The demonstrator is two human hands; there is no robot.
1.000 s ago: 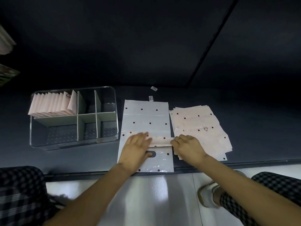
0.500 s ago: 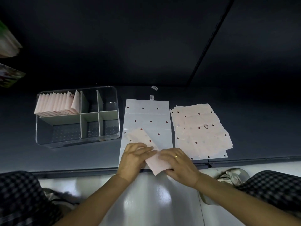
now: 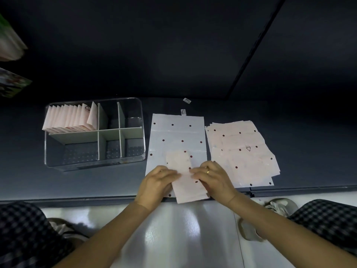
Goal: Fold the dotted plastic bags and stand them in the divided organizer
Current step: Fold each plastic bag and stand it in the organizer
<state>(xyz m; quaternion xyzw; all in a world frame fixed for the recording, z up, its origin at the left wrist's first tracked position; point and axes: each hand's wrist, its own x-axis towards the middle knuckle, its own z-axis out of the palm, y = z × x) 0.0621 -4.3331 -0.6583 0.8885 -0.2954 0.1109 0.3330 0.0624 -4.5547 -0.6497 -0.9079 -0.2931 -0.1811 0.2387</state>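
Observation:
A narrow, folded pink dotted bag (image 3: 186,180) lies lengthwise over the near end of a flat white dotted bag (image 3: 176,135) on the dark table. My left hand (image 3: 156,183) pinches the folded strip at its left edge, and my right hand (image 3: 213,178), with a ring, pinches its right edge; the fingertips nearly meet at the strip's middle. A clear divided organizer (image 3: 94,161) stands to the left. Several folded bags (image 3: 70,118) stand upright in its back left compartment.
A fanned stack of unfolded pink dotted bags (image 3: 243,153) lies right of the white bag. Two small labels (image 3: 186,100) sit on the table behind it. The table's front edge (image 3: 77,199) runs just below my hands; my checked trouser knees flank a glossy floor.
A second ago both hands pressed a crosswise fold flat on the white bag. They have since turned the folded strip lengthwise and drawn it toward the table's near edge, fingertips closing together.

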